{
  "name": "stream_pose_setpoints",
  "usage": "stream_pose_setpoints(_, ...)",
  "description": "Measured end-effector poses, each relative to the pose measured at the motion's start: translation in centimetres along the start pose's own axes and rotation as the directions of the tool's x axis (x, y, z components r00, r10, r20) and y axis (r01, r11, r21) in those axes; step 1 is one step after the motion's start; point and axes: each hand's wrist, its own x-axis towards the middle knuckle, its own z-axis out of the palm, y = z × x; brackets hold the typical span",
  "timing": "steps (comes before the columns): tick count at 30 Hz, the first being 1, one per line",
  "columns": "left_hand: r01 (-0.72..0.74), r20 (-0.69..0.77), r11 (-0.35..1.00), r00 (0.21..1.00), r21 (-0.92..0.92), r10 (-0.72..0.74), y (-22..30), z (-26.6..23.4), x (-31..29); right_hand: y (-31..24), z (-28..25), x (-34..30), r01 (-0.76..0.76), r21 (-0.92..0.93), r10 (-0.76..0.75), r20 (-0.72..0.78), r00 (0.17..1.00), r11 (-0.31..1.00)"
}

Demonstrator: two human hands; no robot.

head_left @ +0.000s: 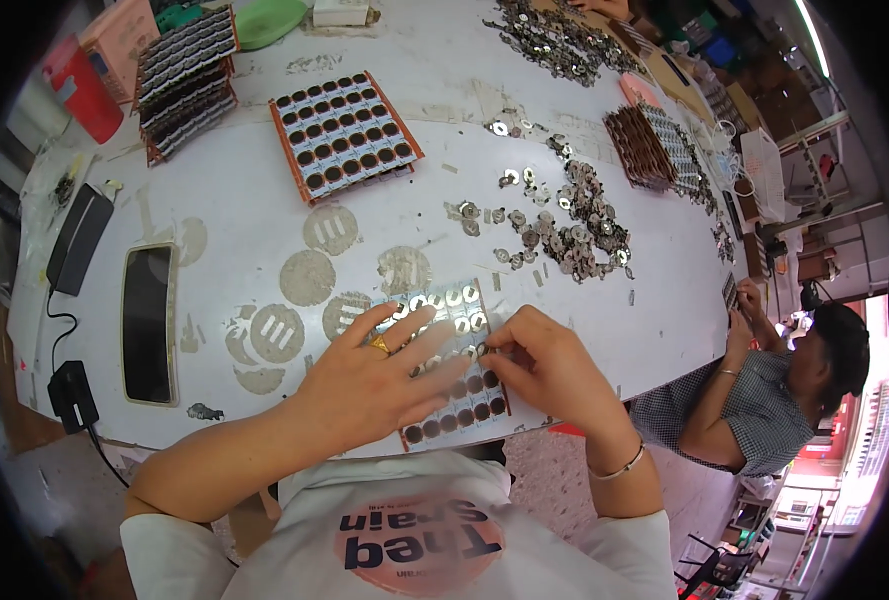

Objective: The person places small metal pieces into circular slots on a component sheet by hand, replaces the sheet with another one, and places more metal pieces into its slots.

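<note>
A panel (454, 420) of small circuit boards lies on the table in front of me. Shiny metal discs (452, 299) sit on its far rows, while the near rows show bare dark round spots. My left hand (364, 378) rests across the panel's left side, its fingers stretched out, a ring on one, the tips slightly blurred. At the panel's right edge, my right hand (549, 365) pinches a small metal disc (481, 350) between thumb and forefinger, low over a middle row. Part of the panel is hidden under both hands.
Loose metal discs (576, 230) lie heaped beyond my right hand. Stacked panels (349, 135) stand ahead, with taller stacks (182, 85) far left and others (644, 150) far right. A phone (150, 325) lies at left. Another person (764, 390) works at the table's right edge.
</note>
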Motion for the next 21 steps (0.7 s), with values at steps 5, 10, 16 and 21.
stream_pose_setpoints(5, 0.022, -0.047, 0.999, 0.999, -0.031, -0.023, -0.3, 0.3, 0.5, 0.9, -0.9, 4.5, 0.253, -0.455, -0.417, -0.304, 0.857, 0.853)
stream_pose_setpoints(10, 0.033, -0.078, 0.999, 0.996, -0.026, -0.035, -0.2, 0.5, 1.1, 1.5, -0.1, 6.5, 0.249, -0.724, -0.477, -0.125, 0.87, 0.644)
stream_pose_setpoints(16, 0.025, -0.114, 0.999, 0.993, -0.028, -0.028, -0.3, 0.7, 0.9, 1.4, -0.1, 6.7, 0.27, -0.749, -0.48, -0.073, 0.874, 0.605)
stream_pose_setpoints(21, 0.043, -0.277, 0.987, 0.957, -0.156, -0.085, -0.8, 0.2, 0.9, 2.8, -0.7, 6.3, 0.261, -0.293, -0.358, -0.351, 0.865, 0.92)
